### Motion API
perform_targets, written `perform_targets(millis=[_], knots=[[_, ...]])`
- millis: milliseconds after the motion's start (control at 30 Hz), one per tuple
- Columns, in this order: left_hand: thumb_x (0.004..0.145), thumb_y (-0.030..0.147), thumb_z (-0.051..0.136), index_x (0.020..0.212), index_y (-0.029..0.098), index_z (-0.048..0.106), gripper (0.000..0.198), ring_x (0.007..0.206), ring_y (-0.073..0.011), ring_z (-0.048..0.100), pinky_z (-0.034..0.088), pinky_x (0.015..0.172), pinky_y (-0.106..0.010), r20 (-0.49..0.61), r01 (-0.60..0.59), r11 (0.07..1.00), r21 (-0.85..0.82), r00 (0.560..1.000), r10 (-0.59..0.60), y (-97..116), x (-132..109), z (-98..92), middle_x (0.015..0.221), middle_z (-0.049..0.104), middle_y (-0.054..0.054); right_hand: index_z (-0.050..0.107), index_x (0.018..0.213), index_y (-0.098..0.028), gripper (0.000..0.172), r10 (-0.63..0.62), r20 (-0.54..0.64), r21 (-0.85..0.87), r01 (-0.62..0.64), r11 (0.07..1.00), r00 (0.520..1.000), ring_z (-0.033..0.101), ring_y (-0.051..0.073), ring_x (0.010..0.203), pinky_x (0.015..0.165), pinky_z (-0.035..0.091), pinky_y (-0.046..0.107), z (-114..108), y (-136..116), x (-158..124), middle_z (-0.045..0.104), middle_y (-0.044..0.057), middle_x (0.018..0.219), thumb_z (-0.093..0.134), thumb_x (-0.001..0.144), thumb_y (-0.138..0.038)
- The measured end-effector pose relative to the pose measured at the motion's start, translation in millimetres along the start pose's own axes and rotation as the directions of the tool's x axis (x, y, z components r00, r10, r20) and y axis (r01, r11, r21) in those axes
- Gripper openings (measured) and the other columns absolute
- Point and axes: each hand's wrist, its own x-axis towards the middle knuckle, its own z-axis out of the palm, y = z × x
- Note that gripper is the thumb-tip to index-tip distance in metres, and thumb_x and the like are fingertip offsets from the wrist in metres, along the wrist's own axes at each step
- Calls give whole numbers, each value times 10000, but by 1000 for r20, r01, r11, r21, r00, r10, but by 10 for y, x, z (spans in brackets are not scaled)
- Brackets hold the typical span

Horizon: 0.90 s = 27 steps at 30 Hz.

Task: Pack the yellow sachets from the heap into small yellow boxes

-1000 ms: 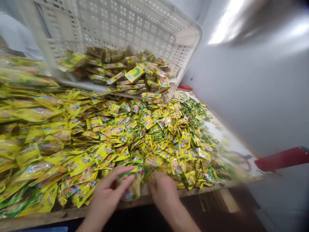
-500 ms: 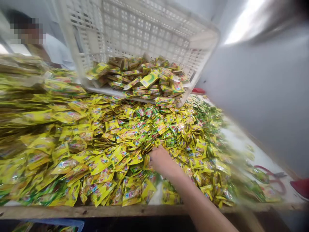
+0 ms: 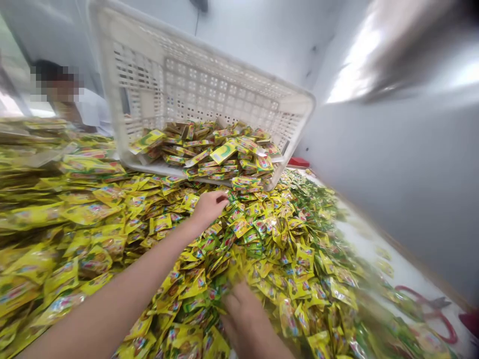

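My left hand (image 3: pixel 210 208) reaches over the heap of small shiny packets (image 3: pixel 179 284), just short of the front edge of a white plastic crate (image 3: pixel 153 167). Its fingers are curled; whatever they may hold is too small to make out. Nearer to me, my right hand (image 3: pixel 241 304) is smeared by motion, closed on some yellow packets (image 3: pixel 237 262) that blur along with it. Inside the crate, which tips toward me, lies a pile of flat yellow-green boxes (image 3: pixel 224 152).
Red-handled scissors (image 3: pixel 430 311) lie on the white tabletop (image 3: pixel 364 232) at the right. A red object (image 3: pixel 298 162) is behind the heap by the wall. Another person (image 3: pixel 90 107) is at the far left, behind stacked yellow packs (image 3: pixel 33 144).
My left hand and forearm have come into view and stretch toward the crate. My right hand has drawn back toward me with yellow packets. The view has shifted, with the crate lower in it.
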Motion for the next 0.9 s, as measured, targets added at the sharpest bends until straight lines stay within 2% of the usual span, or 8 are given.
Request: perform_targets(millis=[133,300,400,567,633,700,800,900], knots=[[925,283,578,1271,188,544,360,1225,-294,514,426,1010,-543,-63,-163,981,106,983,170,275,577,395,1355,530,-98,565,872,-210,178,-55,33,-147,59,987,998,580,238,832,763,492,322,219,140,10,625,61,877,664,741,-140],[895,64,478,1150,94,614,290,1181,-315,525,434,985,-522,43,-292,939,184,956,289,342,723,449,1191,611,-132,615,967,-224,293,63,85,-25,-62,998,994,614,214,810,702,486,258,233,232,-84,661,45,914,737,704,-177],[827,-41,409,1172,102,611,424,1204,-303,502,416,1022,-480,143,-408,894,186,911,386,282,235,298,1214,605,-128,660,995,-251,332,185,52,220,-192,957,981,636,198,845,749,470,238,45,271,-210,687,13,918,768,688,-180],[825,-39,392,1266,227,558,541,1336,-281,405,348,1110,-486,217,-460,869,180,881,421,55,-1117,-37,1410,487,-101,682,999,-203,217,457,44,551,-403,730,888,634,191,768,682,465,243,-328,334,-299,704,27,868,674,828,-336],[857,1,376,1224,242,566,479,1343,-272,404,361,1101,-471,137,-353,925,140,932,335,8,-1515,-90,1421,466,-97,676,988,-176,270,531,57,645,-437,627,845,614,179,706,622,452,240,-435,347,-246,697,36,842,632,861,-410],[912,142,418,1168,217,557,301,1216,-268,530,462,994,-424,-41,-97,990,101,994,101,28,-1694,-61,1297,551,-125,672,950,-157,300,578,44,698,-439,565,815,566,152,624,568,422,233,-494,340,-158,674,23,777,642,849,-438],[856,511,550,1147,176,527,445,903,-325,661,521,795,-460,-151,356,924,140,930,-335,147,-1586,96,950,680,-127,668,964,-153,335,651,27,747,-448,492,759,478,120,538,510,372,224,-504,288,-28,598,-22,646,694,801,-444],[689,653,659,1095,162,566,644,879,-436,652,435,827,-614,-123,496,842,214,868,-480,278,-1321,257,843,708,-153,669,1012,-156,389,713,25,811,-431,396,701,504,133,564,523,400,227,-465,232,7,588,-27,631,759,733,-411]])
